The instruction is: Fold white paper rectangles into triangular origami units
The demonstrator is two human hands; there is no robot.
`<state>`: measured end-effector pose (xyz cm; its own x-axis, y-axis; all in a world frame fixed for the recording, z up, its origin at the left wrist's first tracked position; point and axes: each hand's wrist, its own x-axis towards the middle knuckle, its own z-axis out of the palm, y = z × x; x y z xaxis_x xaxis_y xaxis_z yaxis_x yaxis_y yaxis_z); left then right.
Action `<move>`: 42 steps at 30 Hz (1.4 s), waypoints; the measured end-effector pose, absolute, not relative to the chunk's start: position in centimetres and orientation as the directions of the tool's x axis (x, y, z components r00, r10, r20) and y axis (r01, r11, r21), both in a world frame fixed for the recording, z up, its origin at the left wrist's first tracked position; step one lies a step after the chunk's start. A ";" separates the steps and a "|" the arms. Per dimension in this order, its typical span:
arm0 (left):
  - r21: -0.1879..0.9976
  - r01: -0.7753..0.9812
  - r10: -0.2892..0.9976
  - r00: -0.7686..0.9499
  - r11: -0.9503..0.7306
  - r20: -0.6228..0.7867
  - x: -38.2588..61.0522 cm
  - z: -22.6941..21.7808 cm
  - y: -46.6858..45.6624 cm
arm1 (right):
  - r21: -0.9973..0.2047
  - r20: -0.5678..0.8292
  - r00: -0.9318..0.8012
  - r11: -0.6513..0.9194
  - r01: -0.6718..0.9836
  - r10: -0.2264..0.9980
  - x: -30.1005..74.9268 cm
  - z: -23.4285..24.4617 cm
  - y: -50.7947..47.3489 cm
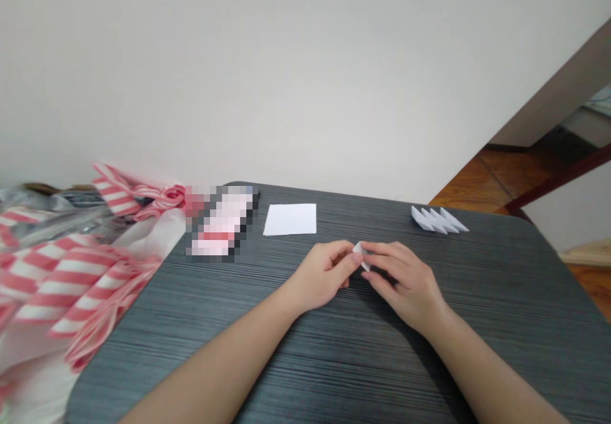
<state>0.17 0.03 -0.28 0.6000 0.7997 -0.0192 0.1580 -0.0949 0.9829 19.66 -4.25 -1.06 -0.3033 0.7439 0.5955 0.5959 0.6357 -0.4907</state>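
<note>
I'm seeing the bare left hand [322,275] and bare right hand [405,284] closing their fingertips on a small folded white paper piece [358,247] between them, its long axis apparently running far to near.

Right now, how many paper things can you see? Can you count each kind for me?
Flat sheet: 1
Folded pieces in the row: 4
Folded piece held by left hand and right hand: 1
Total: 6

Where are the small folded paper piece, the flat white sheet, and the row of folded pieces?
Small folded paper piece [357,247]: head view, upper tip.
Flat white sheet [289,219]: head view, middle.
Row of folded pieces [438,220]: head view, middle.
</note>
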 end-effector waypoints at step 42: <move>0.982 0.191 0.830 0.545 0.013 -0.117 0.2 0.0 0.3 | -0.716 0.380 -0.313 0.491 0.497 0.871 20.6 -0.9 -4.3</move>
<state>0.20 0.27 -0.04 0.5452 0.8301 -0.1169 0.1909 0.0129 0.9815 20.60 -4.28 -0.93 -0.3134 0.8705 0.3795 0.4966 0.4909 -0.7159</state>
